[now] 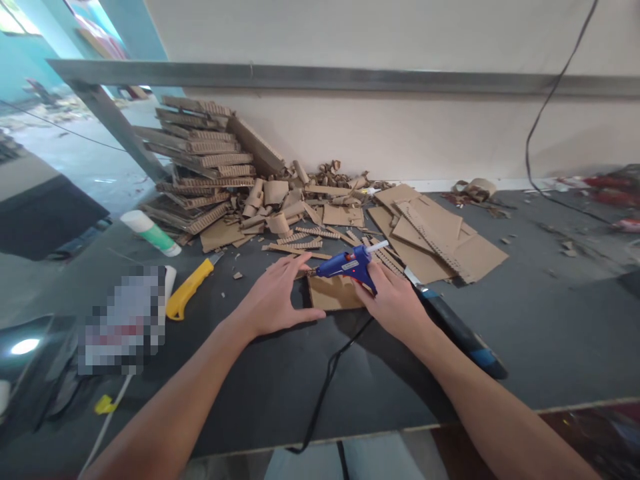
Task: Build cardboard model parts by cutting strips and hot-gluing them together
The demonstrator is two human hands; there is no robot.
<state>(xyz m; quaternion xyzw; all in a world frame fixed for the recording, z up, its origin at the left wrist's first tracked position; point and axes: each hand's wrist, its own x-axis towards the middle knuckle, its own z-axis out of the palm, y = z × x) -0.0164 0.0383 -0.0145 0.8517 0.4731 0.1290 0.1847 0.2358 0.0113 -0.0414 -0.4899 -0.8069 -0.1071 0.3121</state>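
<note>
My right hand (397,300) is wrapped round the handle of a blue hot glue gun (345,265), with a white glue stick (377,246) poking out of its back end. The nozzle points left, over the left end of a small shallow cardboard piece (333,297) with raised edges. My left hand (273,293) steadies that piece at its left end, thumb along the near edge and fingers by the far edge, close to the nozzle. From beneath the gun a black cord (330,373) runs down over the table's front edge.
Left lie a yellow cutter knife (191,288) and a green-white tube (151,233). A black-blue handled tool (455,327) lies beside my right forearm. Behind are stacked corrugated cardboard pieces (210,160), scraps (280,193) and flat sheets (430,233). A metal rail (320,77) crosses the back.
</note>
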